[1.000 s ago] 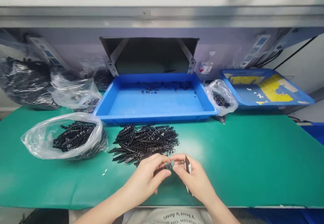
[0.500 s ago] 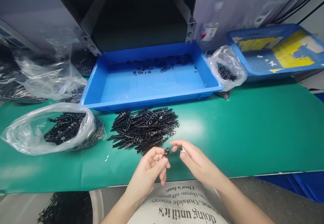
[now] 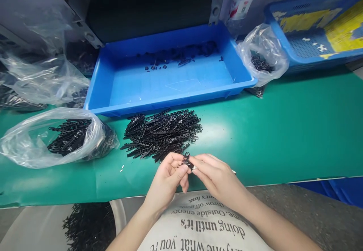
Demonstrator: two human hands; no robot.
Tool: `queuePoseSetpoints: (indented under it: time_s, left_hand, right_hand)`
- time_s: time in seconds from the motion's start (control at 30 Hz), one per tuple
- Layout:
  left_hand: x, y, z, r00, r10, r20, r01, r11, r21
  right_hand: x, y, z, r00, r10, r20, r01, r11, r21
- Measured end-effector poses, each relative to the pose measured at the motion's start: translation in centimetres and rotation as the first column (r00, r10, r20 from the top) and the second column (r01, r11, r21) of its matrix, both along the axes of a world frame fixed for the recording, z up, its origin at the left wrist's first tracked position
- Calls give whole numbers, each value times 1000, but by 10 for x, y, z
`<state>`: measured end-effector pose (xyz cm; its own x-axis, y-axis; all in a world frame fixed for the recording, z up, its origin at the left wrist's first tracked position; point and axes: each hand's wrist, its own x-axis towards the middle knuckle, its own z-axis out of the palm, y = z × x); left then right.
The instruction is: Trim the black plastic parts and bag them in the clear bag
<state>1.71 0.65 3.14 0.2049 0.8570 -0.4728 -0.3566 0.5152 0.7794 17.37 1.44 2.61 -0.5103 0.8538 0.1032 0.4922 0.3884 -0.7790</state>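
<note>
Your left hand (image 3: 166,179) pinches a small black part (image 3: 186,160), ring end away from you, at your right hand (image 3: 221,175)'s fingertips, whose hold is unclear.

Over at the back right, a clear bottle (image 3: 241,7) with a red-and-white label is up near the wall (image 3: 19,1), and beside it we have a blue basket (image 3: 300,60), yellow patches (image 3: 306,20) across it, white bits (image 3: 321,48) inside! Dark panel (image 3: 150,9) at the back, metal bracket (image 3: 216,5) on its right, grey speckled floor (image 3: 297,209) down low
</note>
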Motion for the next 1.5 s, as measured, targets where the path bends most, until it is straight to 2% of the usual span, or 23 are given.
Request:
queuePoseSetpoints:
  time_s: [0.13,0.3,0.57,0.7,0.9,1.1,1.2,1.27,1.33,1.37,1.4,1.43,1.5]
  left_hand:
    - [-3,-1,-3,999,-3,-31,4,1000,21]
    - [-3,-2,-7,994,-60,-87,66,995,68]
    - [1,-5,-7,989,-54,-138,66,994,86]
    - [2,-5,-7,993,-28,-118,39,995,93]
    - [1,-5,-8,995,-48,-84,55,995,85]
    - [1,-4,-10,991,-54,-123,64,995,77]
    - [3,-5,-12,994,-69,-90,76,994,77]
    - [1,-2,-13,994,-71,-79,79,992,101]
    - [-8,6,-12,981,-4,-195,41,981,187]
    - [-14,13,-11,946,68,-316,18,965,263]
    - [-22,20,-11,872,158,-464,19,935,355]
    - [-30,28,-10,751,252,-611,61,894,444]
    - [-45,44,-9,435,383,-815,262,812,521]
  right_hand:
    - [-3,-1,-2,999,-26,23,25,998,58]
    - [-7,-3,-5,998,-62,-23,64,994,88]
    - [-11,-7,-4,995,-86,-45,87,996,23]
    - [-11,-5,-5,994,-90,-58,92,995,32]
    - [-6,1,-6,998,-3,-64,3,1000,-1]
    - [-11,-3,-9,995,-69,-70,70,997,12]
    - [-11,-4,-9,995,-65,-73,66,998,9]
    - [-10,-3,-8,994,-70,-85,70,998,-3]
    - [-8,-2,-7,991,-99,-87,96,995,-36]
    - [-7,-2,-7,989,-123,-83,118,991,-57]
    - [-7,-1,-6,986,-149,-73,142,986,-83]
    - [-6,-1,-6,983,-173,-61,165,979,-116]
    - [-6,0,-6,977,-208,-39,197,961,-196]
